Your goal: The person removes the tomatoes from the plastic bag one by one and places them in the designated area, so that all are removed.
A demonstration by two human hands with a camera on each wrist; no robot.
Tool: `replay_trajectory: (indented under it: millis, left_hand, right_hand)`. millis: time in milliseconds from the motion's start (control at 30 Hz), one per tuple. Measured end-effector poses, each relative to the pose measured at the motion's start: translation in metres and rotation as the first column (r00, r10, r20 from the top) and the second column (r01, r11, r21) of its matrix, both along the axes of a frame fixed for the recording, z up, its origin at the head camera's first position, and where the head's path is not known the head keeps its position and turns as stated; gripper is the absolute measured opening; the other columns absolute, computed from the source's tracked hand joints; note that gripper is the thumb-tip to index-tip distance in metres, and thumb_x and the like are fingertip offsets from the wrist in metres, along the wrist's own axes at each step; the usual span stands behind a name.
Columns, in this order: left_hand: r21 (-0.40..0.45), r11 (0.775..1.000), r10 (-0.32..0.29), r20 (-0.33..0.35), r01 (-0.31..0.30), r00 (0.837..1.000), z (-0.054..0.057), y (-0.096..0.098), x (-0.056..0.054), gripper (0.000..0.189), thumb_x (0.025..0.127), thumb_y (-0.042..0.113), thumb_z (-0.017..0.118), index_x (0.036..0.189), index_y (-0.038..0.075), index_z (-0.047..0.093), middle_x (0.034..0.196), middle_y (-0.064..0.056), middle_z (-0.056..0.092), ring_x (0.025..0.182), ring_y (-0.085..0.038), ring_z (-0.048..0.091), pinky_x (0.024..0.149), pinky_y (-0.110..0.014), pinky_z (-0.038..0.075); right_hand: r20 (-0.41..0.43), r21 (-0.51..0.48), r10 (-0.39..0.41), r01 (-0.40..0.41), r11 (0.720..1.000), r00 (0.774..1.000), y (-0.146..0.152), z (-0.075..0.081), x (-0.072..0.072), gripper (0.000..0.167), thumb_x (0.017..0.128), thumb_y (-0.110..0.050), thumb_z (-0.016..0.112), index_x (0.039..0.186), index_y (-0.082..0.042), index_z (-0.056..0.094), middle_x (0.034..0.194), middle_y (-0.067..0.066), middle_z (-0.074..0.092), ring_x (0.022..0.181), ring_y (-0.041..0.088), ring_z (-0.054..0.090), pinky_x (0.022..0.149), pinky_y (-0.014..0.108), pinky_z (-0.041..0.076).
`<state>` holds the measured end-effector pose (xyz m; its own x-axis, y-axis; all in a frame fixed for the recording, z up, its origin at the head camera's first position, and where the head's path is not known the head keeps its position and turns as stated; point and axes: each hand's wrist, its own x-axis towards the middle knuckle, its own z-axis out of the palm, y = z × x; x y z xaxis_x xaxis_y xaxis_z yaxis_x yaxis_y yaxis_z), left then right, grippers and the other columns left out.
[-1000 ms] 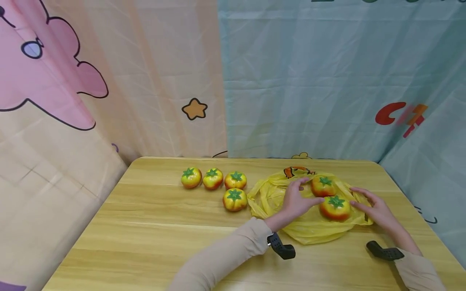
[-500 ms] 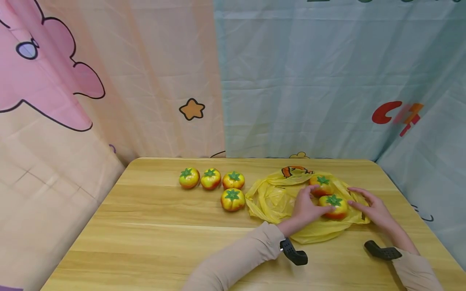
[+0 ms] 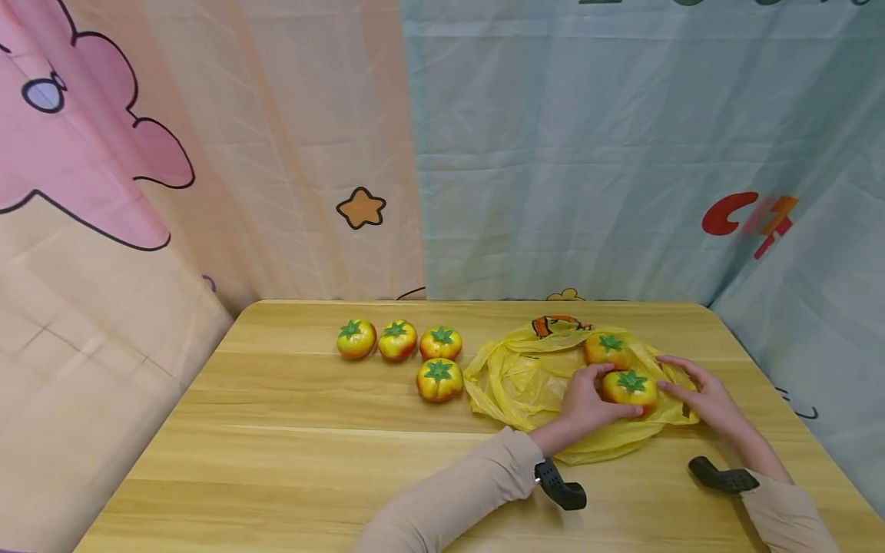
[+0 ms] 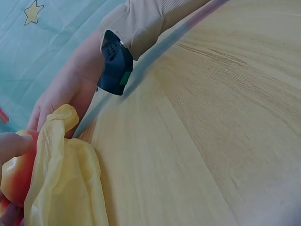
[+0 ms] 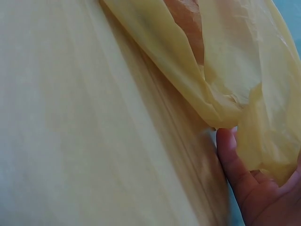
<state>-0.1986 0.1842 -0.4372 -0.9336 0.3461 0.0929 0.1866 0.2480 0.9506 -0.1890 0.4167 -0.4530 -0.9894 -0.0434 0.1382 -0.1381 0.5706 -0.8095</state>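
Note:
A yellow plastic bag (image 3: 520, 378) lies spread on the table's right side, its mouth gaping. Two yellow-red tomatoes with green star-shaped leaves sit on its right part: a rear tomato (image 3: 607, 350) and a front tomato (image 3: 631, 390). My left hand (image 3: 586, 399) grips the front one, thumb on its near side and fingers on its far left. In the left wrist view, red tomato skin (image 4: 22, 165) shows beside the thumb. My right hand (image 3: 712, 398) holds the bag's right edge; in the right wrist view, yellow film (image 5: 263, 136) passes between thumb and fingers, whose tips are partly hidden.
Left of the bag, three tomatoes stand in a row: a left one (image 3: 356, 339), a middle one (image 3: 397, 340) and a right one (image 3: 440, 342). Another tomato (image 3: 439, 379) sits just in front of the right one. A printed curtain (image 3: 484, 169) hangs behind the wooden table (image 3: 290, 461).
My left hand has moved right and slightly down, closing its fingers round the front tomato. The right hand stays at the bag's edge. The head view has shifted slightly.

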Motion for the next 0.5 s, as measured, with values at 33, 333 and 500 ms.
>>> replay_trajectory:
  millis: [33,333,500]
  left_hand:
    - [-0.016,1.0,0.001,0.004,-0.001,1.0,-0.0001,-0.0004,0.0001,0.06,0.069,0.019,0.087,0.123,0.011,0.061,0.119,0.007,0.058,0.098,0.003,0.054,0.085,-0.012,0.046]
    - [-0.094,0.996,0.008,-0.004,-0.009,1.0,-0.0002,-0.0009,0.0026,0.058,0.071,0.021,0.086,0.123,0.012,0.061,0.116,0.004,0.054,0.097,0.0,0.052,0.081,-0.011,0.046]
    - [-0.071,0.997,-0.003,0.007,0.003,1.0,-0.001,-0.0009,0.0042,0.057,0.071,0.019,0.086,0.12,0.011,0.058,0.115,0.006,0.057,0.097,0.001,0.055,0.084,-0.012,0.047]
  right_hand:
    - [0.002,-0.015,0.004,-0.004,1.0,1.0,-0.0001,0.0,-0.0001,0.049,0.097,-0.022,0.058,0.142,-0.009,0.044,0.13,-0.031,0.04,0.108,-0.026,0.024,0.102,0.073,0.018]
    - [-0.046,0.031,0.007,-0.006,0.999,0.999,0.0005,-0.0001,0.0011,0.044,0.097,-0.021,0.056,0.14,-0.022,0.048,0.14,-0.016,0.046,0.108,-0.026,0.027,0.098,0.008,0.026]
    - [-0.074,0.032,0.021,-0.019,0.999,0.997,-0.0007,0.0002,0.0016,0.044,0.097,-0.019,0.056,0.139,-0.009,0.048,0.123,-0.038,0.04,0.107,-0.027,0.027,0.082,-0.003,0.026]
